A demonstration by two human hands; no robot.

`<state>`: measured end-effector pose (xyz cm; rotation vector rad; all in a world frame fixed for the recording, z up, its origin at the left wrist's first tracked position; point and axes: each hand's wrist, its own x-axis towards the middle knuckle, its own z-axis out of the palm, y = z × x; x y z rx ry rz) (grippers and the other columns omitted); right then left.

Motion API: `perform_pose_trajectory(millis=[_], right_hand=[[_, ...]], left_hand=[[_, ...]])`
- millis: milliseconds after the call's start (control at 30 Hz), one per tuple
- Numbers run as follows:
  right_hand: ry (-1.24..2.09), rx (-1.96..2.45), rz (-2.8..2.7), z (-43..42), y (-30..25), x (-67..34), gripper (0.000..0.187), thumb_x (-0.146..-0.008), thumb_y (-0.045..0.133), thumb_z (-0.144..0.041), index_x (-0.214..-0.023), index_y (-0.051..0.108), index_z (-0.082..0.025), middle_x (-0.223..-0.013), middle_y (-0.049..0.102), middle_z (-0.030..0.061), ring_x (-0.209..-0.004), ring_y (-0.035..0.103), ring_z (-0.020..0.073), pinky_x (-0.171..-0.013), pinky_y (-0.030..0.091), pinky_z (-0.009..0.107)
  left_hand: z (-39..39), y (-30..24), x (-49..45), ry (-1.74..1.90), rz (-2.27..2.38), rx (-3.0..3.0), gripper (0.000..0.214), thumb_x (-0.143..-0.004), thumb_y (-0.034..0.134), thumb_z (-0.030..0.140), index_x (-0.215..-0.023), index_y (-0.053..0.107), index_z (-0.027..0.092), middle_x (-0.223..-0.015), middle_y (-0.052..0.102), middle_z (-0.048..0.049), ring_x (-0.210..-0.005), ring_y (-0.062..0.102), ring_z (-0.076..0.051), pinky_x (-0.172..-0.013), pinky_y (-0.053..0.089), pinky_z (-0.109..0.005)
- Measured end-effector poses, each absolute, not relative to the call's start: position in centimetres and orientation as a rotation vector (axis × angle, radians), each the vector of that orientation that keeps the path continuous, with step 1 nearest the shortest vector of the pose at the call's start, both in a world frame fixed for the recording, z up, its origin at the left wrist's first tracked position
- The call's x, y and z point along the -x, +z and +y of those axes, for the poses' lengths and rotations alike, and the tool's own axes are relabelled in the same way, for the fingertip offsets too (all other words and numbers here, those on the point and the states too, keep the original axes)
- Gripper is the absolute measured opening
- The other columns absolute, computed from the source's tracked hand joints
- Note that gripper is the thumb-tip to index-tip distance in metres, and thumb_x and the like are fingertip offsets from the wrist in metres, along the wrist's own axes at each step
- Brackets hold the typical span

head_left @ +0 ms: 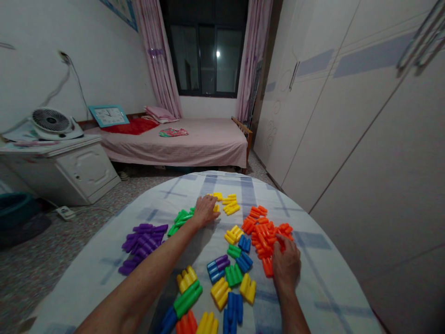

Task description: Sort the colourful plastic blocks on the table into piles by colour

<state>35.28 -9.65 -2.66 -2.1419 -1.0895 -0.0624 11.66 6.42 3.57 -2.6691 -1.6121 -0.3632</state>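
Head view: left hand, stretched to the yellow pieces toward the far side of the cloth-covered table, green pieces adjoining, finger closure not discernible. Right hand, fingers curled at the orange pieces, whether clamped on one cannot be told; purple pieces, heaped at left.

Ahead of you, a pink-sheeted bed stands below a dark-framed window flanked by pink fabric curtains. On your left, a white round-grilled fan sits on a white panelled cabinet, near a blue-framed rectangular clock. A tall white wardrobe lines your right.
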Motion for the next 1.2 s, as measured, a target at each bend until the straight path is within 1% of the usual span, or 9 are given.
perform_pose_trajectory(millis=[100, 233, 333, 467, 533, 633, 900, 1067, 1200], right_hand=[[-0.053, 2.139, -1.076, -9.7, -2.5, -35.1, 0.035, -0.081, 0.036, -0.028, -0.104, 0.061, -0.019, -0.108, 0.061, 0.0083, -0.095, 0.05, 0.0233, -0.082, 0.035, 0.032], [-0.049, 2.119, -1.075, -9.7, -2.4, -35.1, 0.036, -0.08, 0.036, -0.028, -0.104, 0.061, -0.018, -0.107, 0.061, 0.0082, -0.095, 0.05, 0.023, -0.082, 0.035, 0.032], [-0.06, 2.115, -1.08, -9.6, -2.6, -35.2, 0.036, -0.08, 0.037, -0.027, -0.104, 0.062, -0.018, -0.107, 0.061, 0.0085, -0.095, 0.051, 0.023, -0.081, 0.035, 0.032], [-0.073, 2.103, -1.085, -9.5, -2.8, -35.3, 0.036, -0.08, 0.037, -0.028, -0.104, 0.062, -0.018, -0.107, 0.061, 0.0084, -0.095, 0.051, 0.0233, -0.081, 0.035, 0.032], [-0.073, 2.099, -1.078, -9.6, -2.7, -35.2, 0.036, -0.08, 0.037, -0.028, -0.103, 0.062, -0.018, -0.107, 0.061, 0.0082, -0.095, 0.051, 0.0233, -0.081, 0.035, 0.032], [-0.062, 2.111, -1.07, -9.6, -2.5, -35.1, 0.037, -0.079, 0.037, -0.028, -0.104, 0.062, -0.018, -0.107, 0.061, 0.0086, -0.094, 0.05, 0.0235, -0.08, 0.035, 0.032], [-0.067, 2.122, -1.099, -9.6, -2.5, -35.2, 0.036, -0.081, 0.036, -0.028, -0.105, 0.061, -0.018, -0.109, 0.06, 0.0081, -0.096, 0.05, 0.0235, -0.082, 0.036, 0.032], [-0.075, 2.136, -1.087, -9.6, -2.6, -35.1, 0.036, -0.08, 0.036, -0.028, -0.104, 0.061, -0.018, -0.107, 0.061, 0.0082, -0.094, 0.05, 0.0235, -0.08, 0.036, 0.032], [-0.056, 2.112, -1.083, -9.6, -2.5, -35.1, 0.036, -0.08, 0.036, -0.028, -0.103, 0.062, -0.018, -0.107, 0.061, 0.0081, -0.096, 0.05, 0.0237, -0.081, 0.035, 0.032]], left_hand=[[6.2, 3.5, -9.5, -0.32, -1.655, 2.622, 0.031, -0.077, 0.056, 0.033, -0.103, 0.059, 0.018, -0.112, 0.059, -0.0115, -0.11, 0.049, -0.028, -0.094, 0.035, -0.043], [5.9, 3.2, -8.7, -0.31, -1.627, 2.644, 0.024, -0.08, 0.053, 0.03, -0.099, 0.061, 0.02, -0.101, 0.062, -0.0088, -0.102, 0.053, -0.024, -0.089, 0.039, -0.037], [5.2, 3.2, -8.2, -0.336, -1.592, 2.675, 0.023, -0.08, 0.053, 0.029, -0.1, 0.061, 0.022, -0.108, 0.06, -0.0069, -0.105, 0.052, -0.021, -0.091, 0.038, -0.033], [2.9, 2.9, -5.9, -0.4, -1.679, 2.584, 0.053, -0.076, 0.058, 0.04, -0.125, 0.048, 0.023, -0.135, 0.043, -0.0113, -0.125, 0.037, -0.028, -0.101, 0.031, -0.043], [1.5, 2.4, -4.6, -0.368, -1.79, 2.509, 0.069, -0.073, 0.06, 0.047, -0.134, 0.038, 0.024, -0.141, 0.036, -0.0136, -0.131, 0.027, -0.034, -0.101, 0.027, -0.052], [-0.1, 1.3, -3.4, -0.331, -1.934, 2.439, 0.077, -0.071, 0.059, 0.052, -0.137, 0.031, 0.024, -0.144, 0.03, -0.0144, -0.133, 0.02, -0.038, -0.099, 0.025, -0.059], [1.2, -0.9, -4.7, -0.668, -1.987, 2.374, 0.065, -0.076, 0.057, 0.042, -0.132, 0.036, 0.017, -0.144, 0.028, -0.0155, -0.134, 0.023, -0.032, -0.104, 0.029, -0.046], [3.9, -1.1, -6.0, -0.739, -1.894, 2.425, 0.061, -0.077, 0.057, 0.04, -0.129, 0.04, 0.014, -0.143, 0.03, -0.0178, -0.132, 0.028, -0.031, -0.105, 0.03, -0.045], [4.9, -0.4, -7.1, -0.689, -1.864, 2.464, 0.065, -0.074, 0.06, 0.043, -0.13, 0.041, 0.017, -0.143, 0.032, -0.0153, -0.132, 0.028, -0.031, -0.105, 0.028, -0.048]])
